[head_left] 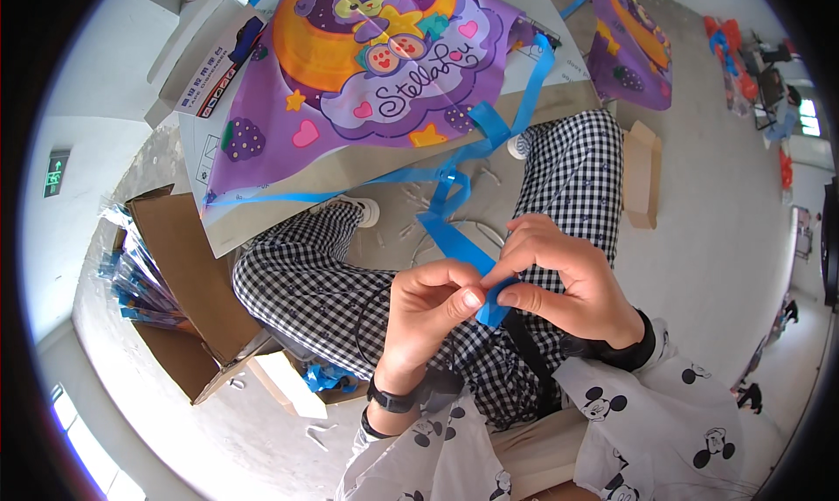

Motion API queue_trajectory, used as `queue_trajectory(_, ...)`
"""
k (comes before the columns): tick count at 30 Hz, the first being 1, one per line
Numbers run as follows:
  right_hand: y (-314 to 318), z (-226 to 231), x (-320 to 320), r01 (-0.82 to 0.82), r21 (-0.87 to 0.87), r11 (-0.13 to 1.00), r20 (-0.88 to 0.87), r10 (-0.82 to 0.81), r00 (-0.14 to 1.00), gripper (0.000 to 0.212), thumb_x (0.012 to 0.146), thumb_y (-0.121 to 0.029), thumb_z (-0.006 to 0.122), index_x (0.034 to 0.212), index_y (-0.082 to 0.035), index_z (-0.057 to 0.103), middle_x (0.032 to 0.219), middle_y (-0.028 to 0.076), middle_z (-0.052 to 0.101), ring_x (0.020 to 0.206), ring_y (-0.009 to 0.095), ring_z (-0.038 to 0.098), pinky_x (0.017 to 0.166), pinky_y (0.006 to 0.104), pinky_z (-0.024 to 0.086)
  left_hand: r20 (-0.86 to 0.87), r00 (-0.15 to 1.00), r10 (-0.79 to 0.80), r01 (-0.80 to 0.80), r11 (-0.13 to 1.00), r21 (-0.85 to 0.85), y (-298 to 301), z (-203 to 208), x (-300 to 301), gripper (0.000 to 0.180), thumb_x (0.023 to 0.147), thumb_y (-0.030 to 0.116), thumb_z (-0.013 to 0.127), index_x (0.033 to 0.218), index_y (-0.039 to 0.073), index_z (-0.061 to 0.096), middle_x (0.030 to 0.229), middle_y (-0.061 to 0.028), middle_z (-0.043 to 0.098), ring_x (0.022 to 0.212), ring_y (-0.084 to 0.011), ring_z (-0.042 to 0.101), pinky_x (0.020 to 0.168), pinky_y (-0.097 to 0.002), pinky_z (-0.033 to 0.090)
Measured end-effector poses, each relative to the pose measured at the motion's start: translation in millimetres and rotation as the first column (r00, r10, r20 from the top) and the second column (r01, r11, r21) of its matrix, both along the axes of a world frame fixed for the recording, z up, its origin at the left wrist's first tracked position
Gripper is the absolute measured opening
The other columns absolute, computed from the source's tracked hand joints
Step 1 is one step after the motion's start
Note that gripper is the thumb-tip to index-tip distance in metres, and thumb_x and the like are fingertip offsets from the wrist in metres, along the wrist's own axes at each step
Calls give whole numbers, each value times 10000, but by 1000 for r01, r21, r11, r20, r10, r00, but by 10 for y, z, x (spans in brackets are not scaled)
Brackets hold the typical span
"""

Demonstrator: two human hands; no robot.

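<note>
A flat blue ribbon (454,241) is pinched between the thumb and fingers of my left hand (419,309), close to its folded end above my lap. At that same end, the thumb and forefinger of my right hand (572,282) also press on the ribbon; its other fingers curl loosely. From my hands the ribbon runs up in twisted loops to the table's front edge. There lies a large purple printed sheet (297,164) with an orange moon, a cartoon animal, stars and hearts. A blue strip runs along the sheet's lower edge.
The table (229,226) stands before my knees. An open cardboard box (179,274) of wrapped packets is on the left, with a smaller box (284,386) holding blue material below it. A second purple sheet (629,64) hangs at the upper right, above a brown carton (642,177).
</note>
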State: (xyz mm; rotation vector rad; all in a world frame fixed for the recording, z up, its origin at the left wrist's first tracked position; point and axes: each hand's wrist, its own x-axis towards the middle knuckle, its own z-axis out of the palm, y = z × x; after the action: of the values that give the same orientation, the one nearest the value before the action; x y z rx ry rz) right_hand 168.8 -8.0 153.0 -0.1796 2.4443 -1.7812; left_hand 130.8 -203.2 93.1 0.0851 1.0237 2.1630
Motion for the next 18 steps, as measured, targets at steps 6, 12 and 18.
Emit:
queue_trajectory(6,13,-32,12,35,-54,998,37,-33,999,194,834,-88,766,1005,-34,695,962,27,691,885,163,599,1046,421,365,17,1000,15,-15,1000,25,52,43,16,130,905,95,726,928,-19,667,864,-33,663,723,-73,578,656,-221,475)
queue_trajectory(12,-31,-28,11,159,-180,971,111,-140,984,241,838,-77,760,1064,-27,691,1002,34,676,894,168,578,980,365,399,-1,1000,8,-8,1000,-22,73,89,1,71,926,19,662,982,-19,640,885,-32,656,786,-82,616,707,-226,496)
queue_trajectory(18,96,-206,-32,23,-2,1000,7,-23,1000,212,810,-50,761,1016,-67,711,922,38,651,904,206,573,882,335,432,-125,992,-16,-33,923,-383,197,47,-40,36,912,-9,629,935,-19,603,867,-19,648,790,-65,610,735,-223,490)
